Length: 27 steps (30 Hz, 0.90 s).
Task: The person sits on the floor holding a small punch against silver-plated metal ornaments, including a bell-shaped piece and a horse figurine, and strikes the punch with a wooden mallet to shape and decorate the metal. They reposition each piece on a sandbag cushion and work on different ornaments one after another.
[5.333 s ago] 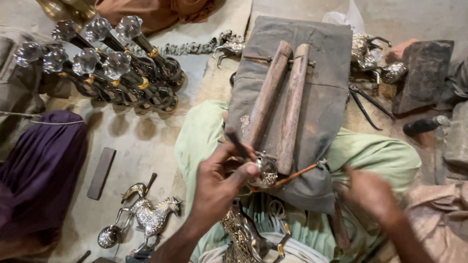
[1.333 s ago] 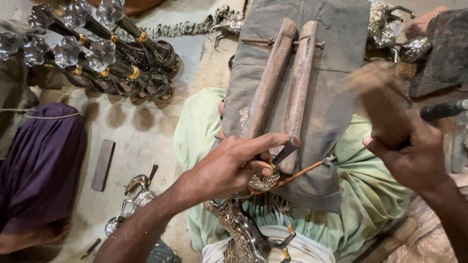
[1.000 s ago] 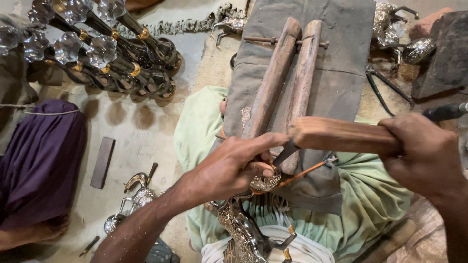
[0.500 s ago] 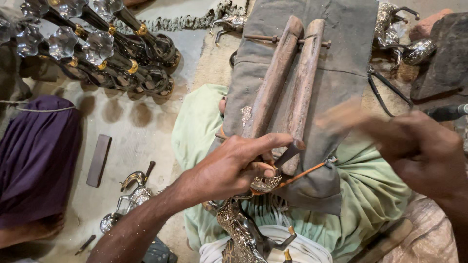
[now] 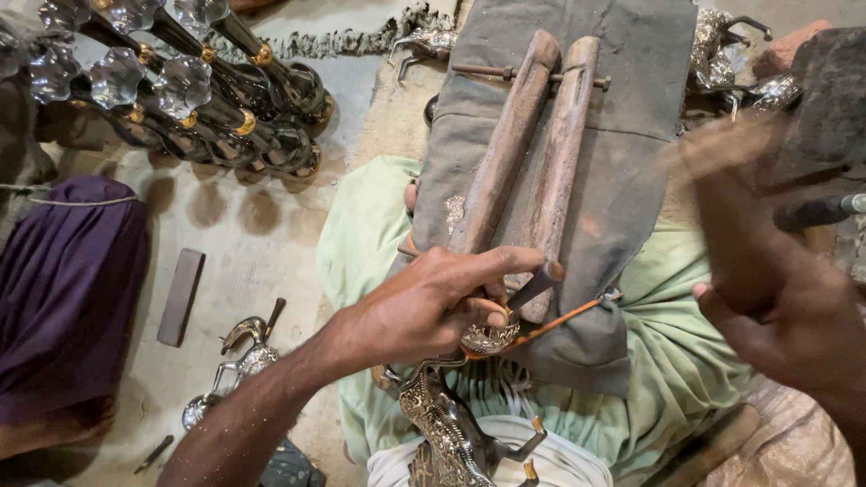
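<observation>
Fingers of the left hand (image 5: 433, 307) pinch a chisel (image 5: 534, 284) against ornate metalwork (image 5: 492, 338); right hand (image 5: 785, 307) grip blurred, cannot tell.

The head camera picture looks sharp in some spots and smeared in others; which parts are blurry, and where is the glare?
In the head view, the right hand and the wooden block it grips are smeared by motion blur; the left hand, with the punch by its fingers, is sharp; the faceted glass knobs at top left catch bright glints; soft shadows lie on the floor.
</observation>
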Tool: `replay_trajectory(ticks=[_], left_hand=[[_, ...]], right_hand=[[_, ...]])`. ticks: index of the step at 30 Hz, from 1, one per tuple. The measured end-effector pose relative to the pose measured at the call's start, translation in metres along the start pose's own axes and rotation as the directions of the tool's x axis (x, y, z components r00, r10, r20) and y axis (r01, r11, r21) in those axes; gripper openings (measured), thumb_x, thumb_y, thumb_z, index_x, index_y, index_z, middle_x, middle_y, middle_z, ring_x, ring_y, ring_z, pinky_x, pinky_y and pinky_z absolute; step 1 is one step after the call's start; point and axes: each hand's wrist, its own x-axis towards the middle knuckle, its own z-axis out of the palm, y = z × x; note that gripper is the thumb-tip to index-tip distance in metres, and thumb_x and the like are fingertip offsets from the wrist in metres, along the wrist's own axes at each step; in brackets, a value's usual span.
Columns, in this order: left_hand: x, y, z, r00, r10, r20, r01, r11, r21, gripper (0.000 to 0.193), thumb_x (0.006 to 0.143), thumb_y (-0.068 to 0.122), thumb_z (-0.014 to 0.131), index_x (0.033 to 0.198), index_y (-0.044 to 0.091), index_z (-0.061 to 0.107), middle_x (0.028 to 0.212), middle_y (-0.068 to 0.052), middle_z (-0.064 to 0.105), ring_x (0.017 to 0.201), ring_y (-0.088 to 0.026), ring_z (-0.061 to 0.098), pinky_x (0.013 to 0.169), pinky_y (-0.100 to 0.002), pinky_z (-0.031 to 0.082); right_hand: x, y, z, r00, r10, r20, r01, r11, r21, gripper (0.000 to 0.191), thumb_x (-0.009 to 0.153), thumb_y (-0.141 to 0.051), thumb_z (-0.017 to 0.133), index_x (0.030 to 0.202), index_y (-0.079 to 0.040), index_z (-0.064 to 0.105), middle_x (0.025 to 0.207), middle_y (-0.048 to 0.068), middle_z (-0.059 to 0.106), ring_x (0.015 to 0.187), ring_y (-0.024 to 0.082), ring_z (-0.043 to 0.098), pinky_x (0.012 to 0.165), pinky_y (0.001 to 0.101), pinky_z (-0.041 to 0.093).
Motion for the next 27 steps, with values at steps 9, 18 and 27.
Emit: replay_trajectory(ticks=[9, 18, 27], left_hand=[[0.001, 0.001, -0.004, 0.999, 0.043, 0.025, -0.044, 0.999, 0.017, 0.066, 0.09, -0.011, 0.061, 0.15, 0.013, 0.049, 0.088, -0.011, 0.075, 0.084, -0.022, 0.076, 0.083, -0.035, 0.062], [0.007, 0.015, 0.006, 0.999, -0.047, -0.003, 0.047, 0.994, 0.101, 0.058, 0.092, 0.0, 0.069, 0.145, 0.014, 0.05, 0.101, -0.014, 0.078, 0.086, -0.028, 0.079, 0.074, -0.04, 0.061], [0.005, 0.02, 0.009, 0.997, -0.057, -0.049, 0.062, 0.991, 0.117, 0.063, 0.089, -0.006, 0.068, 0.145, 0.012, 0.047, 0.11, -0.016, 0.075, 0.092, -0.03, 0.079, 0.076, -0.039, 0.061]], right_hand=[[-0.014, -0.006, -0.002, 0.987, -0.155, 0.037, 0.159, 0.977, -0.143, 0.048, 0.07, -0.008, 0.081, 0.115, 0.0, 0.064, 0.098, 0.016, 0.074, 0.072, 0.026, 0.074, 0.064, 0.0359, 0.061], [-0.03, 0.007, 0.02, 0.999, -0.005, 0.031, 0.001, 0.992, 0.129, 0.069, 0.069, -0.018, 0.087, 0.129, -0.002, 0.057, 0.09, 0.015, 0.072, 0.075, 0.019, 0.075, 0.064, 0.0361, 0.059], [-0.012, 0.015, 0.02, 0.991, -0.023, 0.133, -0.02, 0.95, 0.312, 0.05, 0.071, -0.01, 0.086, 0.115, -0.003, 0.063, 0.082, 0.01, 0.07, 0.067, 0.016, 0.07, 0.061, 0.037, 0.057]])
